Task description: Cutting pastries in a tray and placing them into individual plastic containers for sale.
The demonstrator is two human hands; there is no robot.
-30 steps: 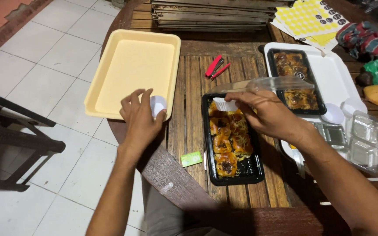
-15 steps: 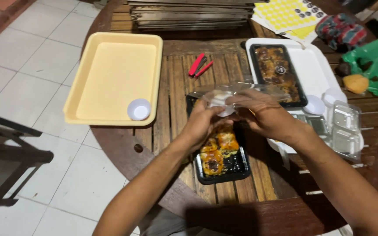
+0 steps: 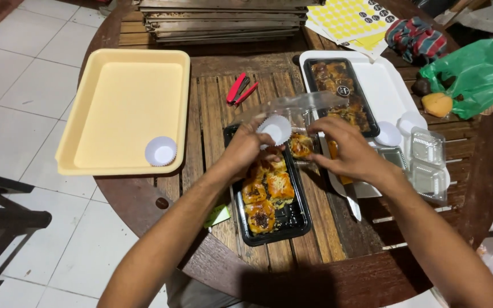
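Left hand: the left hand [image 3: 241,151] is raised over the far end of the black plastic tray of glazed pastries [image 3: 269,199]; its fingers [image 3: 258,126] are pinching a white fluted paper cup [image 3: 275,129] by the rim.
Right hand: the right hand [image 3: 349,154] is just right of the left, its fingers [image 3: 318,126] curled around one golden pastry piece [image 3: 302,145], held just above the black tray and just beside the paper cup.
Clear lid: a clear plastic lid [image 3: 298,108] is propped above and behind both hands; whether either hand touches it cannot be told.
Black tray: it lies on the round wooden slatted bench [image 3: 212,108], lengthwise toward the person, pastries filling its near end.
Yellow tray: a pale yellow rectangular plastic tray [image 3: 126,97] sits at the bench's left edge, well apart from the hands, with a second white paper cup [image 3: 161,151] at its near right corner.
White tray: a white tray [image 3: 389,85] on the right carries a second black tray of pastries [image 3: 340,94] and small clear plastic boxes [image 3: 426,162].
Other things: a red stapler [image 3: 239,90] lies between the trays; yellow sticker sheets [image 3: 352,20], a green plastic bag [image 3: 475,74] and stacked wooden frames [image 3: 223,20] are at the far side.
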